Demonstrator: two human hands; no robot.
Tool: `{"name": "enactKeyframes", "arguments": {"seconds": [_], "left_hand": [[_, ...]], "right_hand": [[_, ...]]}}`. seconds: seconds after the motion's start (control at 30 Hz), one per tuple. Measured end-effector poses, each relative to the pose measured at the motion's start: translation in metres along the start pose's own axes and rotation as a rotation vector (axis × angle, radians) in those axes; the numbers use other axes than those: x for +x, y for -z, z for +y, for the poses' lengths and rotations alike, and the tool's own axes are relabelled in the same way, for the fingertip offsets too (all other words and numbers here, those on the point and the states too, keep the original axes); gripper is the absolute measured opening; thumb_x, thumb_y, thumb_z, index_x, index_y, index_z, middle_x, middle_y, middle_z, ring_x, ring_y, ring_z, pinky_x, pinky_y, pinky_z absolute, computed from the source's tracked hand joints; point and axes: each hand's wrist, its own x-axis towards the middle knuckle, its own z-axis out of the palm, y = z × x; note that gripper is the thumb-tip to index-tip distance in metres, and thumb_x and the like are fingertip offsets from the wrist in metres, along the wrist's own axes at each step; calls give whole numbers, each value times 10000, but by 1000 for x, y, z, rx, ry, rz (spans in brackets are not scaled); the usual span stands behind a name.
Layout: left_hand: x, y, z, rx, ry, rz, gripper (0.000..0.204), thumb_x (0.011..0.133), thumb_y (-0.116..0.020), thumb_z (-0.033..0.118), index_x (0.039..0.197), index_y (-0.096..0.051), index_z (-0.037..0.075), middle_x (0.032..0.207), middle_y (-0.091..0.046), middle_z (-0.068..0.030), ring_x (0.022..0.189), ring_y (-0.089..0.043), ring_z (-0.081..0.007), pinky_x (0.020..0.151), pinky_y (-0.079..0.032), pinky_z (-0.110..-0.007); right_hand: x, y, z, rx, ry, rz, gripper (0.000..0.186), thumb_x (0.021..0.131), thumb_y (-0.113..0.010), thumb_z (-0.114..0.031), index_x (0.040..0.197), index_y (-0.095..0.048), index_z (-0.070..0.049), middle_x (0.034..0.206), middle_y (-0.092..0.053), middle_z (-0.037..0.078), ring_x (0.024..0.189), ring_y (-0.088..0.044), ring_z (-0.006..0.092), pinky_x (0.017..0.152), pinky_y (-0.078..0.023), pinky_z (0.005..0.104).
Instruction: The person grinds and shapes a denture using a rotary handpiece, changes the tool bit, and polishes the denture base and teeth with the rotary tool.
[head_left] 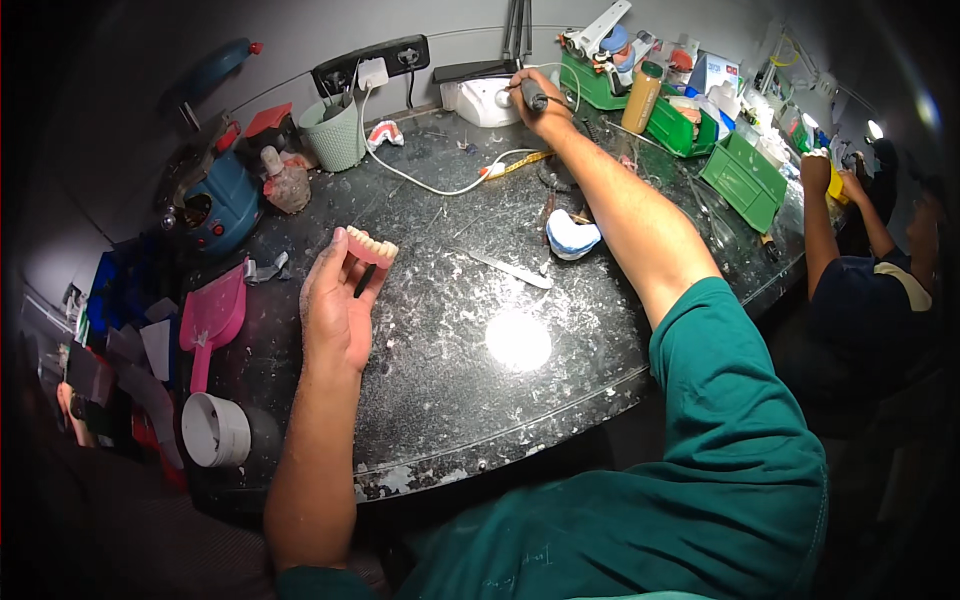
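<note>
My left hand [340,310] is raised over the left part of the bench, its fingers closed on a denture [372,246] with a pink base and a row of pale teeth. A dark slim piece [365,281] shows between those fingers; its kind is unclear. Stretched to the back of the bench, my right hand [545,118] grips a dark cylindrical handpiece [534,95] beside a white control box [482,102]. Near my right forearm lies a white and blue dental cast [572,236]. A flat pale blade-like tool [511,269] rests in the middle.
Left on the bench are a pink dustpan [214,312], a white tub [216,430], a blue machine [218,200] and a ribbed bin [333,133]. A white cable [420,186] crosses the back. Green bins [745,182] stand right; another person [865,270] works beyond.
</note>
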Motion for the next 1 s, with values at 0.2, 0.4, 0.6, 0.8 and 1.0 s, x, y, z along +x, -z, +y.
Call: {"name": "enactKeyframes", "arguments": {"seconds": [0.2, 0.4, 0.6, 0.8, 1.0], "left_hand": [[2, -2, 3, -122, -12, 75, 322, 1000, -526, 254, 1211, -532, 12, 1277, -553, -147, 1216, -532, -257, 1054, -426, -417], [1, -4, 4, -149, 76, 60, 370, 1000, -536, 281, 1239, -520, 0, 1175, -612, -106, 1081, -619, -248, 933, -477, -352], [1, 2, 6, -94, 76, -51, 537, 1000, -457, 485, 1108, -609, -19, 875, -644, -90, 706, -620, -170, 634, -501, -244], [-11, -17, 12, 92, 89, -63, 776, 953, -359, 655, 1082, -627, -61, 732, -608, -57, 577, -570, -134, 521, -440, -241], [-24, -34, 22, 295, 146, -216, 948, 901, -252, 774, 1189, -590, -63, 711, -599, -57, 632, -610, -149, 578, -482, -222]], "right_hand": [[-2, 9, -11, -236, -111, 34, 263, 835, -596, -308, 1059, -613, -171, 1061, -681, 134, 1043, -635, 347, 942, -477, 404], [-2, 12, 5, -48, -28, 12, 290, 816, -603, -334, 1060, -620, -177, 1065, -681, 125, 1054, -637, 326, 940, -479, 389], [5, 22, 1, -58, -41, -69, 259, 814, -653, -317, 1028, -622, -175, 1058, -683, 101, 1034, -643, 301, 926, -480, 375], [-32, 29, -46, 597, 166, 44, 159, 891, -679, -191, 982, -610, -80, 893, -707, 74, 826, -669, 149, 747, -525, 286], [-165, 38, -192, 437, 291, -518, 252, 864, -751, -226, 951, -586, -57, 872, -696, 57, 816, -650, 96, 730, -540, 256]]}}
